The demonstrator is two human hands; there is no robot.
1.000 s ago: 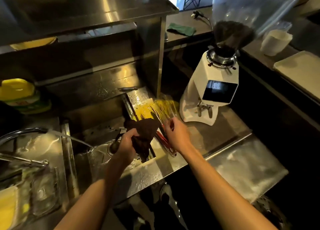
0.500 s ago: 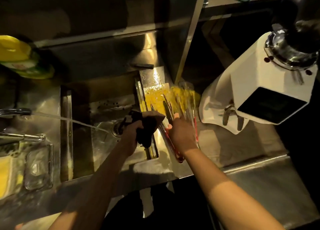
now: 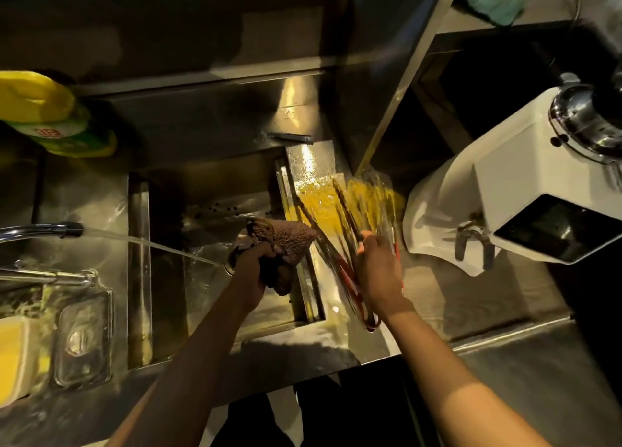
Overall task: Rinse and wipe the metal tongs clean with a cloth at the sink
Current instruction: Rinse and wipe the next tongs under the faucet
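Note:
My right hand (image 3: 378, 273) grips a bundle of metal tongs (image 3: 340, 207) with red handles at the sink's right rim; their tips point away from me over a yellow patch on the counter. My left hand (image 3: 250, 271) grips a dark brown cloth (image 3: 289, 241) bunched up beside the tongs, over the right side of the steel sink (image 3: 161, 278). The cloth's edge touches the nearest tong arm. From the faucet (image 3: 43, 229) on the left, water streams into the basin toward the drain.
A white coffee grinder (image 3: 505, 184) stands close on the right counter. A yellow-green detergent bottle (image 3: 57, 120) sits at the back left. A clear container (image 3: 84, 342) and a yellow sponge (image 3: 13, 355) lie left of the sink. A green cloth (image 3: 491, 2) rests on the upper shelf.
The view has tilted down and closer to the sink. My left hand has raised the cloth against the tongs, spreading it wider. My right hand keeps the same hold.

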